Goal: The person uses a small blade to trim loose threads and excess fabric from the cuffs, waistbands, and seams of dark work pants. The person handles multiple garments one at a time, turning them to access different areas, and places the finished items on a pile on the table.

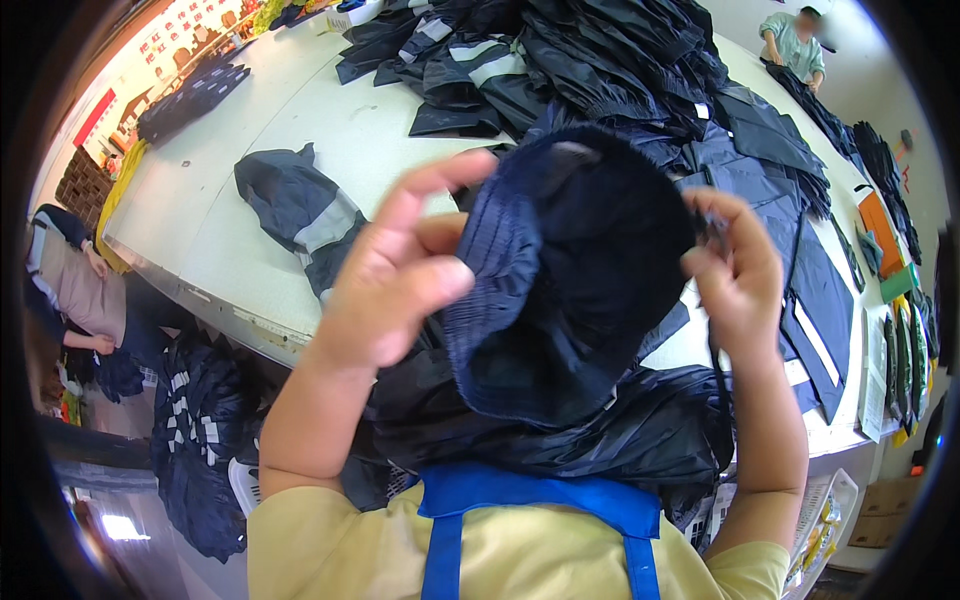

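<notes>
Dark navy trousers (pixel 490 260) with a gathered elastic waistband are raised in front of my chest. The waist opening faces me and shows the dark inside. My left hand (pixel 385 265) is closed at the left edge of the waistband, its thumb on the near side and fingertips partly behind the cloth. At the opposite edge, my right hand (pixel 735 260) pinches something small and dark, slightly blurred, which I cannot make out. A thin dark strip (pixel 716 370) hangs below that hand. More dark cloth (pixel 540 445) drapes down over my lap.
A large heap of dark garments (pixel 620 60) covers the far side of the white table (pixel 220 220). One dark garment with a grey band (pixel 300 200) lies at left. Flat dark pieces (pixel 765 170) are stacked at right. Other people stand at far right (pixel 795 50) and left (pixel 85 280).
</notes>
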A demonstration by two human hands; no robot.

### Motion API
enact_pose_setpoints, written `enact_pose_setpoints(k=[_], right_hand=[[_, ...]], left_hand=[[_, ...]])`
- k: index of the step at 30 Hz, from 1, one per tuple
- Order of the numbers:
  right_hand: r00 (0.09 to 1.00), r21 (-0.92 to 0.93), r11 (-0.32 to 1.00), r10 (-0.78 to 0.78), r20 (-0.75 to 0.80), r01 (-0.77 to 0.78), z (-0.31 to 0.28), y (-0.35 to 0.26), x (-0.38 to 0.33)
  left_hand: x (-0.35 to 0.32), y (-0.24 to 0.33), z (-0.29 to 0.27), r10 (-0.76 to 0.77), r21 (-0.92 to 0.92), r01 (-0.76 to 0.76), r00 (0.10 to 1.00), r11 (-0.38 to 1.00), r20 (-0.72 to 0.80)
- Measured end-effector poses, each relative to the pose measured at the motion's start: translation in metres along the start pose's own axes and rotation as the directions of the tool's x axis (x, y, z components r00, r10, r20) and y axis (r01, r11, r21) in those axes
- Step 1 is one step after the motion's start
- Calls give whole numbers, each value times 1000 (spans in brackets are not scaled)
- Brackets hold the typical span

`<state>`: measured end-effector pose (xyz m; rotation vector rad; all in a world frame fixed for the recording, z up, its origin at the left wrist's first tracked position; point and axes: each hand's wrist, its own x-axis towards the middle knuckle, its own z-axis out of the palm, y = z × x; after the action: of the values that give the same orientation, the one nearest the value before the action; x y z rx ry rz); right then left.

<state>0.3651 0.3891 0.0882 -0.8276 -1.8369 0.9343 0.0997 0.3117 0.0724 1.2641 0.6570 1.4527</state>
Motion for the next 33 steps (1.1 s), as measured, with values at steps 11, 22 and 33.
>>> enact_pose_setpoints(k=[11, 22, 33], right_hand=[[573, 254, 736, -657, 489, 627, 118, -28, -38], [898, 707, 635, 440, 2, -312, 42, 43, 59], [974, 160, 980, 143, -176, -115, 50, 62, 42]], left_hand=[[85, -47, -89, -434, 827, 274, 900, 491, -40], [46, 37, -50, -8, 69, 6, 999, 998, 37], [79, 15, -56, -597, 883, 245, 800, 400, 49]])
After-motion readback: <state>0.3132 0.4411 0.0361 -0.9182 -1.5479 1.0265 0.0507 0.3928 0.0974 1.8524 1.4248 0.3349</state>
